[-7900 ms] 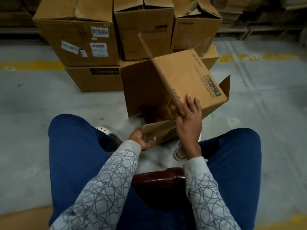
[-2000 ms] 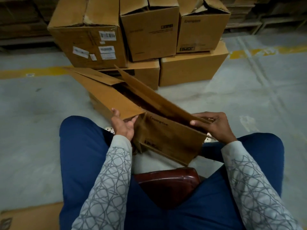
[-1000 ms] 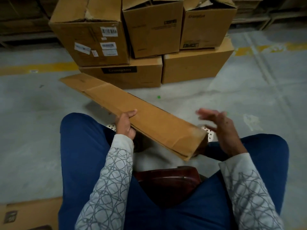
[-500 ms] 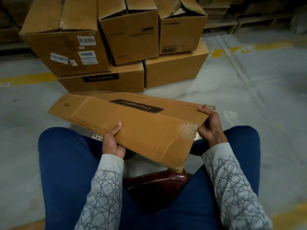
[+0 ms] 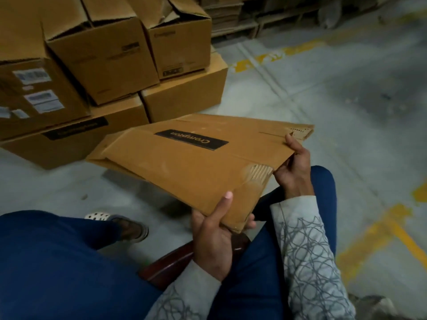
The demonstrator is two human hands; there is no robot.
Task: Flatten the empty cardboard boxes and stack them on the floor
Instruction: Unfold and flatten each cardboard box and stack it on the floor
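A flattened brown cardboard box [image 5: 184, 162] with a black "Crompton" label hangs in the air over my knees. My left hand [image 5: 213, 236] grips its near corner, thumb on top and fingers underneath. My right hand [image 5: 293, 167] pinches its right edge, thumb on the upper face. Behind it on the floor stands a pile of boxes [image 5: 104, 61], the upper ones with open flaps.
I sit on a dark red stool [image 5: 171, 264], knees in blue trousers spread apart. One sandalled foot [image 5: 120, 225] rests on the grey concrete floor [image 5: 335, 112]. Yellow painted lines [image 5: 381, 229] run along the floor to the right. Wooden pallets [image 5: 235, 21] lie at the back.
The flattened box has swung to the right with my view. My left hand slid along the near edge to the box's near corner; my right hand keeps its hold on the right edge.
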